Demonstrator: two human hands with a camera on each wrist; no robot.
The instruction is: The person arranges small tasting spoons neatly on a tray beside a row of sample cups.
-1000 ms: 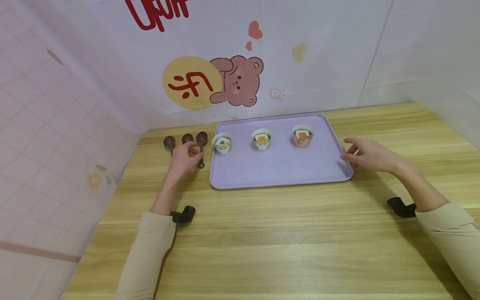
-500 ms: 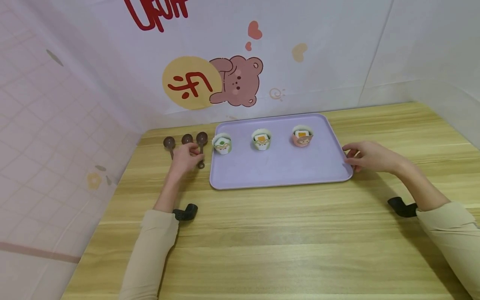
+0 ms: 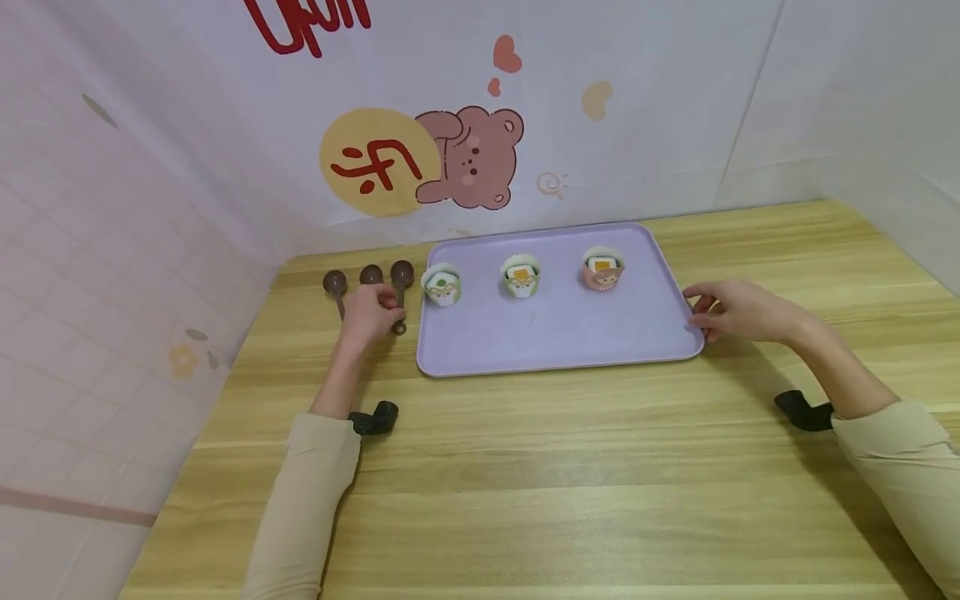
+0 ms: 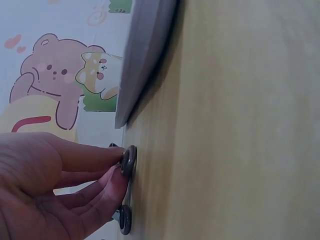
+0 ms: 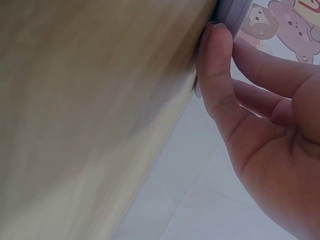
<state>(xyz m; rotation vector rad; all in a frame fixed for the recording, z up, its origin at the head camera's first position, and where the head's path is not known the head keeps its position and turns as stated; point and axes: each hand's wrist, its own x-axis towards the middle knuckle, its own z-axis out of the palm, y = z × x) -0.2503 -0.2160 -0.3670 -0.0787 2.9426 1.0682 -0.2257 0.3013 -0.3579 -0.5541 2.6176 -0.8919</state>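
Three brown measuring spoons lie at the table's back left: a left spoon point(image 3: 334, 282), a middle spoon point(image 3: 371, 274) half covered by my hand, and a right spoon point(image 3: 402, 272). My left hand point(image 3: 369, 315) pinches the right spoon's handle between thumb and fingers, close to its ring end point(image 4: 129, 161). To the right lies a lilac tray point(image 3: 555, 337). At its right side, my right hand point(image 3: 738, 312) holds the rim, the thumb point(image 5: 216, 55) against the edge. A green cup point(image 3: 442, 287), another green cup point(image 3: 521, 279) and a pink cup point(image 3: 602, 271) stand on the tray.
Each paper cup holds a small white piece with a green or orange top. A printed cloth with a bear point(image 3: 480, 158) hangs behind the wooden table point(image 3: 570, 500). A pale curtain-like wall point(image 3: 90, 292) borders the left side.
My right hand's fingers have come down and closed at the tray's rim. The left hand has shifted slightly and its fingers have drawn together at the right spoon's handle. The spoons stay put.
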